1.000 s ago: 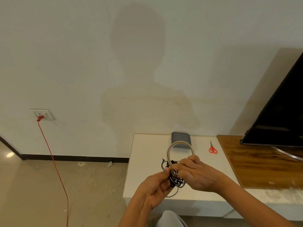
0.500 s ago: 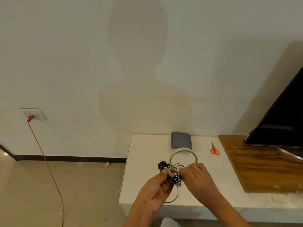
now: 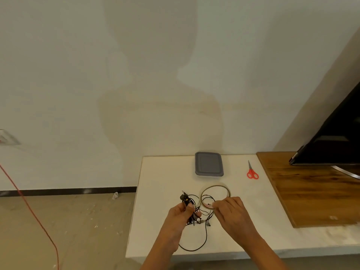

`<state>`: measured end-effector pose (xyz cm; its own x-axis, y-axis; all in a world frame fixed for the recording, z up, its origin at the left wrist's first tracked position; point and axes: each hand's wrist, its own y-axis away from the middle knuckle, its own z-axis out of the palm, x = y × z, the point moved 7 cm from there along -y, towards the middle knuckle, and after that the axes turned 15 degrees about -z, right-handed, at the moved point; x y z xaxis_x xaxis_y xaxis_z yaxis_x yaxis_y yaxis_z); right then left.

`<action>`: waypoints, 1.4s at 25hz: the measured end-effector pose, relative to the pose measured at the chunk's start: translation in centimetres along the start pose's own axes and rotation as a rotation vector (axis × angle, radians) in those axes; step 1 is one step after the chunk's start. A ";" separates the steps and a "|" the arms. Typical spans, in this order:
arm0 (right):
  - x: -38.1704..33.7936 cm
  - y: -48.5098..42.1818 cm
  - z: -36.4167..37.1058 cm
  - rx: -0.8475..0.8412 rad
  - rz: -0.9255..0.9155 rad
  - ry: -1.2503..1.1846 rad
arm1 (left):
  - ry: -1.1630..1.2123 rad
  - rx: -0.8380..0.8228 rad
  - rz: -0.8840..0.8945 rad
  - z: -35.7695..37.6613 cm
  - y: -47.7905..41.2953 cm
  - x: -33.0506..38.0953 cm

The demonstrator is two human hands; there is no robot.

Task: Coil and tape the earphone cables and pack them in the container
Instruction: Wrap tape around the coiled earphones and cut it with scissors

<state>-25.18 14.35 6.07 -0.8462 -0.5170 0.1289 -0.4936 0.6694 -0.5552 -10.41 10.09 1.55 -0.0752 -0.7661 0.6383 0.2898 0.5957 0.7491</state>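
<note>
My left hand point(image 3: 180, 215) grips a bundle of black earphone cable point(image 3: 188, 201) just above the white table point(image 3: 155, 221); a loose loop of the cable trails down toward the front edge. My right hand point(image 3: 229, 211) pinches the near rim of a thin clear tape roll point(image 3: 215, 189), which is held close to the right of the bundle. A grey lidded container point(image 3: 209, 164) lies shut at the back of the table, beyond both hands.
Red-handled scissors point(image 3: 252, 171) lie at the back right of the table. A wooden board point(image 3: 311, 191) with a black TV point(image 3: 335, 141) on it borders the table on the right. A red cord point(image 3: 29, 207) hangs over the floor at the left.
Both hands have dropped lower toward the table with the cable and tape roll, and the tape roll now tilts flatter. The view has shifted left and down.
</note>
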 end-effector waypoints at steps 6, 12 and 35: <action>4.7 5.4 7.5 -0.147 0.238 -0.127 | -0.370 0.307 0.138 1.5 -6.8 0.0; 7.0 12.6 13.2 -0.341 0.571 -0.464 | -0.386 0.345 0.044 2.9 -12.2 -2.8; 17.8 18.8 10.5 -0.330 1.166 0.007 | -0.143 0.281 -0.103 2.2 -12.7 -6.2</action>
<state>-47.38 12.09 -10.72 -0.8174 0.4892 -0.3040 0.5390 0.8358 -0.1044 -15.73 7.76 -11.53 -0.2292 -0.7960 0.5602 0.0006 0.5754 0.8179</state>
